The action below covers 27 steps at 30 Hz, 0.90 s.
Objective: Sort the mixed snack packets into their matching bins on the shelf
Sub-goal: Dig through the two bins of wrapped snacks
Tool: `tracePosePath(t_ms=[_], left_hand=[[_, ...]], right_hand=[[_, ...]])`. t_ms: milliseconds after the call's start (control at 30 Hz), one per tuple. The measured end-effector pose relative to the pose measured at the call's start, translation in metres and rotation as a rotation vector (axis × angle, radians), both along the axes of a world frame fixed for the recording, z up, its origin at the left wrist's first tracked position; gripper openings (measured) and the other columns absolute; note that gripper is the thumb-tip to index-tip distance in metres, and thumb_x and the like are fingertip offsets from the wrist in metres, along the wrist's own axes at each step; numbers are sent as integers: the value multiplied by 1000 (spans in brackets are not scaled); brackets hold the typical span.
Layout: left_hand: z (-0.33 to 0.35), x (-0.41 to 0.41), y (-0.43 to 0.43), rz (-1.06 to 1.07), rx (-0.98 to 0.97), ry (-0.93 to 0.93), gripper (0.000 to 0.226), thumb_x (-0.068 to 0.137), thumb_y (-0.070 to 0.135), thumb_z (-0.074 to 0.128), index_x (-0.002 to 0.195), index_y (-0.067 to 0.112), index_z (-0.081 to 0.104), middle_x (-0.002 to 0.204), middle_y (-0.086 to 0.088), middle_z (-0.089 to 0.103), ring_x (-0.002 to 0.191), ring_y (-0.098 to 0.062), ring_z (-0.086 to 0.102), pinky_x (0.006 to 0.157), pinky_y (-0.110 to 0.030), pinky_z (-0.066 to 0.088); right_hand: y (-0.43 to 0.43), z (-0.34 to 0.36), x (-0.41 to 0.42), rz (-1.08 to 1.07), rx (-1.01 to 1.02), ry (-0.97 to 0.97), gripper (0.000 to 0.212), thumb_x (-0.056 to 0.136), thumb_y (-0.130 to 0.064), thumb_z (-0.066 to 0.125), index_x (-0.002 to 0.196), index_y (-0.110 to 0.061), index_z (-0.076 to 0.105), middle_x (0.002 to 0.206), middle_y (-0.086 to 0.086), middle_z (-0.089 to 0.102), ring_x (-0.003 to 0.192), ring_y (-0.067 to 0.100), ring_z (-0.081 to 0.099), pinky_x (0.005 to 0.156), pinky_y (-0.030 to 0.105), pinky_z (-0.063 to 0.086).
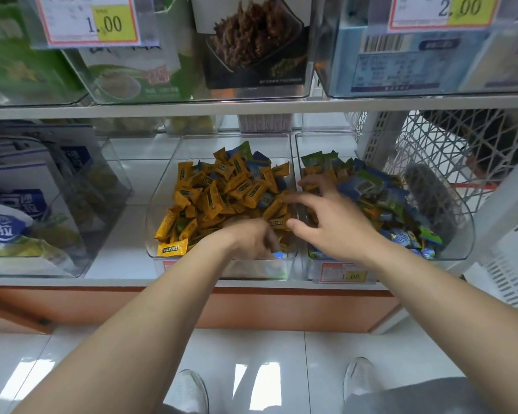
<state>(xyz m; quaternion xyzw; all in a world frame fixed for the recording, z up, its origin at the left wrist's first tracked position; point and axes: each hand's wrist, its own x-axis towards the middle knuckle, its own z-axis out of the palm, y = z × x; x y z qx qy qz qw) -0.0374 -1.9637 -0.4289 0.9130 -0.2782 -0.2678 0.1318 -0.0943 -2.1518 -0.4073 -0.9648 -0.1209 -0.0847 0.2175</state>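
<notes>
Sorting stood partway: left hand point(251, 241) pinched blue packet point(277, 254) in centre bin point(198, 147); right hand point(329, 215) spread open; blue strays point(257, 171) lay among yellow packets point(210, 202).

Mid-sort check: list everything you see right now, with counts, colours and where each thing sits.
left bin: one, clear, lower shelf centre
yellow packets: many, yellow-orange, mostly in the left bin, some in the right bin
right bin: one, clear, right of the left bin
blue and green packets: many, mostly in the right bin, a few in the left bin
price tags: at least three, white and yellow with red borders, on bin fronts
upper bins: several, clear, upper shelf, holding boxes
bags: blue and white, in a clear bin at far left
mesh basket: one, white, far right
shoes: two, white, on the floor
left hand: front of the left bin, fingers curled by a blue packet, grip unclear
right hand: fingers spread, over the wall between the bins
</notes>
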Motion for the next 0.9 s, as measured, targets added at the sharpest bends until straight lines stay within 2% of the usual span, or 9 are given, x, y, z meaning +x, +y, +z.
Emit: tracePosePath(t_ms=[133,267,333,467,533,600,700,833,900], left_hand=[[16,-8,15,85,-209,-24,13,88,32,73,95,22,75,91,3,73,86,-18,65,79,-37,53],[38,-18,38,302,-703,-63,12,90,28,72,99,21,76,87,7,75,83,-10,70,77,-29,57],[43,-24,35,367,-860,-41,11,90,26,72,99,22,76,88,5,76,83,-12,72,71,-26,58],[41,-20,18,471,-1015,65,9,92,25,70,99,27,73,93,5,76,89,-15,72,71,-27,59],[34,-7,18,475,-894,-202,12,93,24,65,101,30,71,93,14,74,92,-6,69,74,-21,56],[24,4,17,388,-631,-490,23,94,24,62,115,32,67,106,17,69,101,-6,63,76,-18,50],[13,16,12,255,-406,-535,33,95,29,59,128,28,58,124,1,65,112,-23,60,85,-32,51],[11,23,15,218,-173,-652,31,91,52,51,115,39,65,115,7,66,115,-26,55,95,-44,42],[9,24,19,231,-135,-661,31,90,60,48,106,42,68,107,9,67,112,-27,55,95,-46,35]], right_hand=[[2,6,-4,-12,9,24,45,89,-52,60,132,-40,56,144,-7,35,130,20,43,100,36,45],[11,19,-11,-48,11,-40,48,92,-58,53,136,-39,54,142,-8,48,133,22,39,107,44,40],[20,26,-13,-11,117,-40,47,94,-55,52,135,-34,57,134,-9,59,126,15,49,102,38,44],[18,31,-11,-48,392,-88,18,93,-33,65,111,-30,67,104,-16,69,95,-8,60,77,4,41],[-1,33,-9,-129,409,-157,14,93,-27,66,106,-29,68,97,-18,66,88,-7,60,73,2,39],[-23,31,-7,-205,347,-219,14,94,-20,64,106,-23,71,99,-15,65,94,7,62,78,17,43],[-46,22,-5,-284,155,-170,16,96,-21,59,108,-21,71,106,-4,67,101,23,62,81,35,49],[-55,17,1,-383,-153,-69,26,101,-33,49,112,-27,72,117,4,63,110,32,53,85,41,47],[-50,21,3,-405,-138,-121,27,101,-35,48,111,-26,71,117,3,62,112,32,50,89,43,45]])
